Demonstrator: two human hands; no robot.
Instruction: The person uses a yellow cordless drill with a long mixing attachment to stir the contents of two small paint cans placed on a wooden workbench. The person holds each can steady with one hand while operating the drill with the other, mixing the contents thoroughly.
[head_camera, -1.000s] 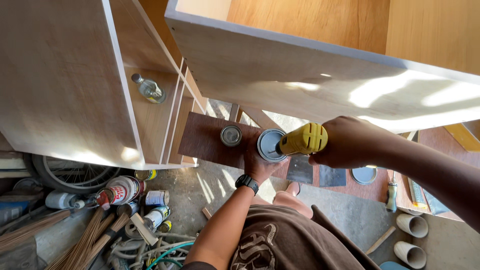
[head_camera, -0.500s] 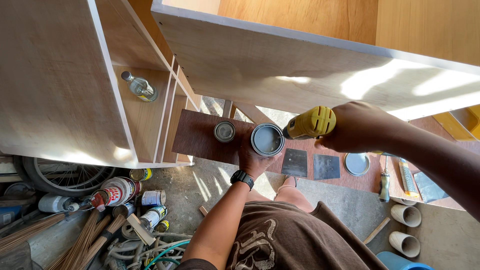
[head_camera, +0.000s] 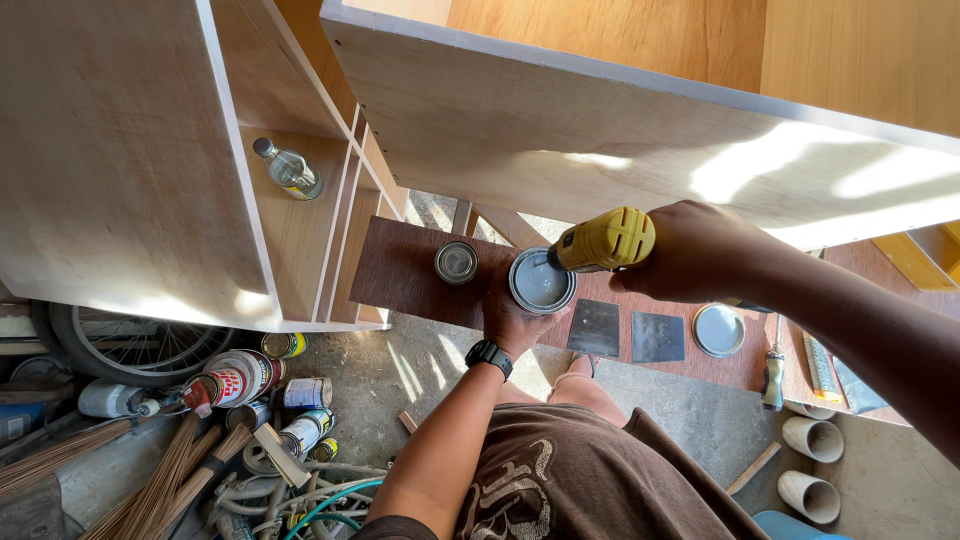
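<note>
Seen from above, the right hand (head_camera: 700, 255) gripped a yellow power tool (head_camera: 603, 240), its nose over an open tin (head_camera: 541, 281). The left hand (head_camera: 512, 318) cupped that tin from below, on a brown board (head_camera: 400, 270). A smaller can (head_camera: 456, 262) stood just beside it, and a glass bottle (head_camera: 288, 170) lay on a shelf (head_camera: 290, 235).

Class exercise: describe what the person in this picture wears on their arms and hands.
Both hands are bare, without gloves. The left hand has a black wristwatch on its wrist. The right hand and forearm carry nothing. A brown printed T-shirt leaves both forearms unsleeved.
</note>
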